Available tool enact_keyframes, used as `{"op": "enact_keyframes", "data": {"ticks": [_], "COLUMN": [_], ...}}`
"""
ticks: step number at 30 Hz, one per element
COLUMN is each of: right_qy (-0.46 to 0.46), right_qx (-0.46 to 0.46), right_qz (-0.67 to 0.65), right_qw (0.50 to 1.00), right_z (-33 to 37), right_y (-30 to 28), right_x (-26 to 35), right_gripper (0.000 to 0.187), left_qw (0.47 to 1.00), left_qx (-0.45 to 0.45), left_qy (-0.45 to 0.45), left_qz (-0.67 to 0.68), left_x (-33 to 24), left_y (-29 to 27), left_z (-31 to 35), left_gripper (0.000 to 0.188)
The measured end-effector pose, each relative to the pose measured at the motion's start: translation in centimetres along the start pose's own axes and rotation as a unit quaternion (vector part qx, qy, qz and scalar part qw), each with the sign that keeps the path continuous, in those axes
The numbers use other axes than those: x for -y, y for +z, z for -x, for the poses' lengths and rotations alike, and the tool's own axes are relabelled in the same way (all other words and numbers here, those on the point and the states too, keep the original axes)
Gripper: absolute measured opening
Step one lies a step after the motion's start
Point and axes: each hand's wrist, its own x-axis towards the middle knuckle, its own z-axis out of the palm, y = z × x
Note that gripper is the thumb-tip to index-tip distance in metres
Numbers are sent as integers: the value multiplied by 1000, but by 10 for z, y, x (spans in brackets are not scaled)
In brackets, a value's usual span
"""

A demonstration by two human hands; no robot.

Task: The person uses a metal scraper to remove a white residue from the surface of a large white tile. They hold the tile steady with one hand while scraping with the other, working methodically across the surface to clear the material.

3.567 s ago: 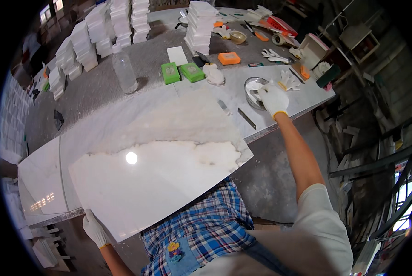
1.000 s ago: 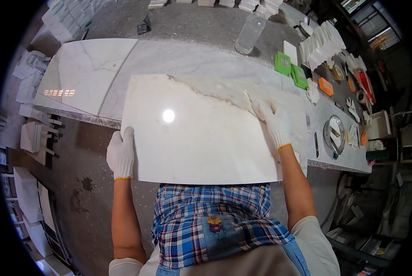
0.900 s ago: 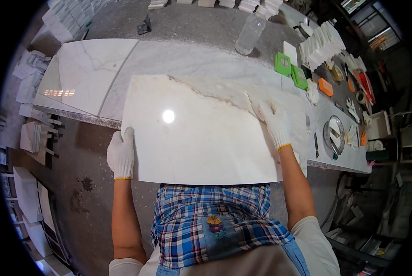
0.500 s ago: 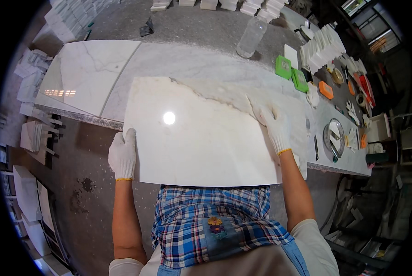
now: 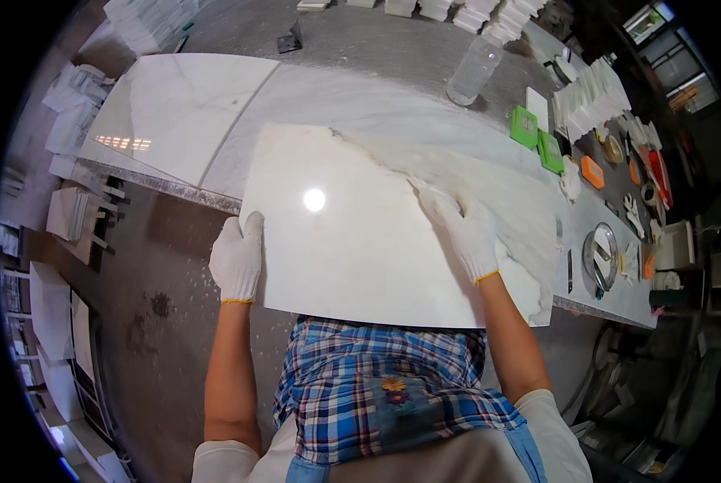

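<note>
The left hand (image 5: 236, 259) is holding the white slab (image 5: 344, 249) at left, the right hand (image 5: 465, 229), grip unclear, touching its right side

The grey, dusty desk (image 5: 360, 44) carries pale slabs (image 5: 185, 109) along its near side; a veined white panel (image 5: 352, 241) overhangs the near edge; a clear bottle (image 5: 474, 72), two green boxes (image 5: 524, 127), an orange box (image 5: 592, 172) and stacked white pieces (image 5: 592, 101) stand beyond; a metal bowl (image 5: 587, 262) sits at right.

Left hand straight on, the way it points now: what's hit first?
Left hand, at the white slab's left edge, would likely meet the worktop's rough front edge first; it might pass over or under, since relative height is unclear.
</note>
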Motion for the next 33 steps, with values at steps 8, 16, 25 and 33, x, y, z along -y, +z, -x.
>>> {"op": "enact_keyframes", "data": {"ticks": [8, 16, 25, 33], "right_qy": [-42, -55, -46, -48], "right_qx": [15, 18, 27, 17], "right_qz": [25, 7, 19, 9], "right_qw": [999, 998, 998, 999], "right_z": [-12, -14, -15, -14], "right_y": [17, 16, 14, 13], "right_x": [17, 23, 28, 31], "right_gripper": [59, 60, 54, 50], "left_qw": [1000, 1000, 1000, 1000], "left_qx": [-5, 0, 1, 13], "left_qy": [-6, -7, -6, -13], "left_qz": [8, -3, -13, -8], "left_x": [0, 0, -1, -4], "left_y": [0, 0, -1, -5], "left_z": [1, 2, 1, 3], "left_gripper": [60, 61, 62, 62]}}
